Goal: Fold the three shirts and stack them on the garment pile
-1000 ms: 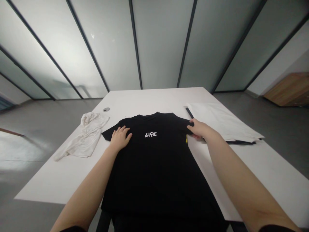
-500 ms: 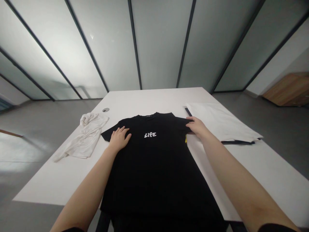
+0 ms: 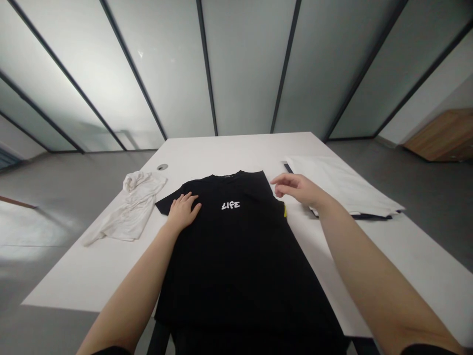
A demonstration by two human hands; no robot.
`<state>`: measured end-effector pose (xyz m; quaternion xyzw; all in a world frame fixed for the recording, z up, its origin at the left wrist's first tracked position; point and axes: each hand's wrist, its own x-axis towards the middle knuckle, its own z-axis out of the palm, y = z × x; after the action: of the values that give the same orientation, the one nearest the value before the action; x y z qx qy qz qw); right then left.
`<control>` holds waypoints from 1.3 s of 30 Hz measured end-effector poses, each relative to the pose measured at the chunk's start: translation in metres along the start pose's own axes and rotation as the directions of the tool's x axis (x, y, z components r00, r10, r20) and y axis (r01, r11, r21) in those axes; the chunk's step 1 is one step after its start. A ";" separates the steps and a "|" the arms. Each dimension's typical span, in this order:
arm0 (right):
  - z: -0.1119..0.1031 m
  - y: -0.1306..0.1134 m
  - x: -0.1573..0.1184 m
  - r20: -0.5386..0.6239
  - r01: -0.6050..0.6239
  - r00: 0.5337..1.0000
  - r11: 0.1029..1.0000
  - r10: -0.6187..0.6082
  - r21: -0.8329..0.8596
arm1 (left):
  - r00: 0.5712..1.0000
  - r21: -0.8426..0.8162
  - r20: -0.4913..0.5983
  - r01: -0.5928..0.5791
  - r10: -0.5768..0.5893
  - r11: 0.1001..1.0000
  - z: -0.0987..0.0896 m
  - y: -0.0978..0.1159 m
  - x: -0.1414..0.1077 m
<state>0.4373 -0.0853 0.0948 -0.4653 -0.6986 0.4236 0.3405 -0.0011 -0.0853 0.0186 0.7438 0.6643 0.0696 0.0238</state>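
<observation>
A black T-shirt (image 3: 236, 256) with small white lettering on its chest lies spread out, collar at the far end. My left hand (image 3: 182, 208) rests flat on it near the left sleeve, fingers spread. Beside the shirt's right shoulder edge hovers my right hand (image 3: 297, 189), fingers loosely curved, a gap between thumb and fingers, nothing visible in them. The right sleeve no longer sticks out; whether it is tucked under or folded on top, I cannot tell. A small yellow bit (image 3: 285, 211) shows at the shirt's right side.
A crumpled white garment (image 3: 129, 212) lies on the left of the white table (image 3: 236, 150). On the right is a flat stack of white and dark cloth (image 3: 336, 182). A round grommet (image 3: 162, 167) sits in the tabletop. Frosted glass panels (image 3: 240, 64) stand behind.
My right hand has let go of the right sleeve, which has gone from stretched outward to folded in. The left hand has stayed in place on the shirt.
</observation>
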 end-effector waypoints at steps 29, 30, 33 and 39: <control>0.043 0.054 0.015 -0.276 -0.369 0.929 0.585 0.244 -0.722 | 1.000 0.112 0.010 0.020 -0.021 0.993 -0.010 0.014 -0.003; 0.042 0.053 0.014 -0.276 -0.366 0.931 0.588 0.240 -0.722 | 1.000 0.133 0.019 0.018 -0.021 0.991 -0.013 0.018 -0.001; 0.042 0.052 0.013 -0.282 -0.367 0.930 0.577 0.234 -0.730 | 0.994 0.220 0.084 0.053 -0.073 0.974 -0.025 0.038 0.008; 0.047 0.049 0.008 -0.314 -0.381 0.924 0.564 0.217 -0.733 | 0.996 0.093 0.023 -0.088 0.086 0.992 -0.040 0.122 0.053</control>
<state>0.4111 -0.0807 0.0318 -0.7159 -0.6873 0.0825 0.0910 0.1189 -0.0494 0.0772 0.7729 0.6336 0.0325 -0.0079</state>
